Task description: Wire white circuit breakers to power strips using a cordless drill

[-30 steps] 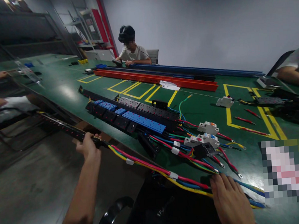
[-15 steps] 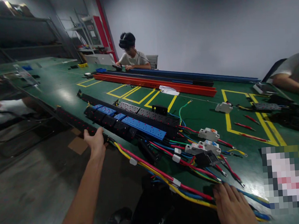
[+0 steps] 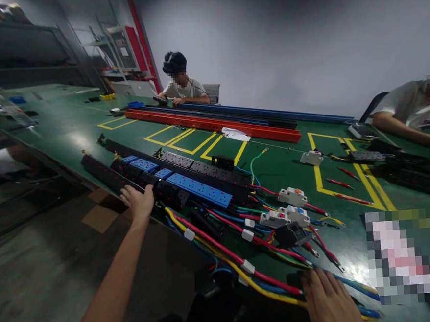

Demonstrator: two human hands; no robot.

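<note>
My left hand (image 3: 139, 201) grips the near end of a long black power strip (image 3: 103, 171) that lies along the front edge of the green table (image 3: 72, 124). A bundle of red, yellow and blue cables (image 3: 221, 251) runs from that end to my right hand (image 3: 330, 300), which rests flat on the cables with fingers spread at the table's near edge. Just behind the strip lie blue power strips (image 3: 198, 189) and more black ones (image 3: 204, 167).
White circuit breakers (image 3: 293, 195) with loose wires lie right of the strips. Long red (image 3: 212, 124) and blue (image 3: 263, 112) channels run across the back. One person sits at the far end (image 3: 180, 82), another at the right (image 3: 410, 110). Yellow tape marks zones.
My left hand has swung the black power strip from out over the floor onto the table edge beside the other strips. My right hand has stayed on the cables.
</note>
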